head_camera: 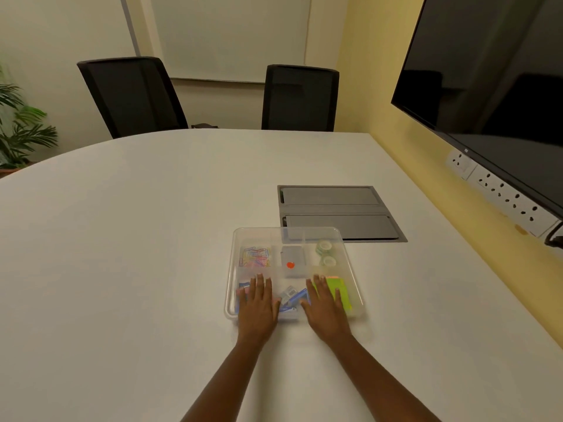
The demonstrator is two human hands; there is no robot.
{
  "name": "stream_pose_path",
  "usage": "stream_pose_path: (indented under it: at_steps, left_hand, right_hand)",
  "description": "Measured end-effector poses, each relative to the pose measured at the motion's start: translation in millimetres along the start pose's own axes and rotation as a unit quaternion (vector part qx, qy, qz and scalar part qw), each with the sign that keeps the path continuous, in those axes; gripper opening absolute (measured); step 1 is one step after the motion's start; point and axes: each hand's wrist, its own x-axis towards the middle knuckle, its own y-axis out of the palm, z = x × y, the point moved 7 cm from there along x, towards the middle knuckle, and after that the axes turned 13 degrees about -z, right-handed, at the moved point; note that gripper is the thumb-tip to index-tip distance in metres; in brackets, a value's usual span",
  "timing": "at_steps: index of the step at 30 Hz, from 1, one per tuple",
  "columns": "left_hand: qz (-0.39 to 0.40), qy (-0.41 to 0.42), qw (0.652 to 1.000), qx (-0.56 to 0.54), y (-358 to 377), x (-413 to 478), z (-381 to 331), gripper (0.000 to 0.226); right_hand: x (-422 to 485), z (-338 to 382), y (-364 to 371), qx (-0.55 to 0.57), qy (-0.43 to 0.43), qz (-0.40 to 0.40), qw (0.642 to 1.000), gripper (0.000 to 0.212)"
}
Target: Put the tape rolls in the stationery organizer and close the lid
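Two tape rolls (325, 254) sit inside the stationery organizer (356, 278) on the worktop (152, 239). The left hand (257, 303) and right hand (326, 306) lie flat and spread on the clear lid (259, 236), holding nothing. Pushing unevenly could leave a corner unsnapped or slide the box.

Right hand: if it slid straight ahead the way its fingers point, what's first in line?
Likely the two tape rolls, under the clear lid that the right hand presses flat; beyond them, the grey table hatch.
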Motion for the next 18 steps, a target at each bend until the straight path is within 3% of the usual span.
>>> stream_pose_path:
  at_steps: [3, 6, 8, 12, 18]
  left_hand:
    - [-0.003, -0.01, 1.0, 0.01, -2.6, -14.8, -11.2, 0.055]
    - [-0.038, -0.028, 0.999, 0.011, -16.1, -25.9, -20.0, 0.075]
    - [-0.032, -0.019, 0.999, -0.012, -10.8, -30.4, -21.3, 0.065]
    - [0.005, -0.021, 1.0, 0.007, 8.0, -30.7, -12.4, 0.056]
    - [-0.008, 0.002, 1.0, 0.001, -3.0, -30.3, -15.5, 0.055]
  right_hand:
    - [-9.2, 15.4, -0.2, -0.016, -0.011, -0.015, 1.0, 0.056]
    - [-21.4, 26.9, -16.1, -0.055, -0.017, -0.055, 0.997, 0.059]
    - [-26.7, 27.6, -21.4, -0.065, -0.015, -0.08, 0.995, 0.063]
    - [-28.9, 18.3, 8.5, -0.024, -0.02, 0.009, 0.999, 0.061]
    - [-31.1, 17.6, 7.6, -0.026, -0.021, 0.018, 0.999, 0.061]
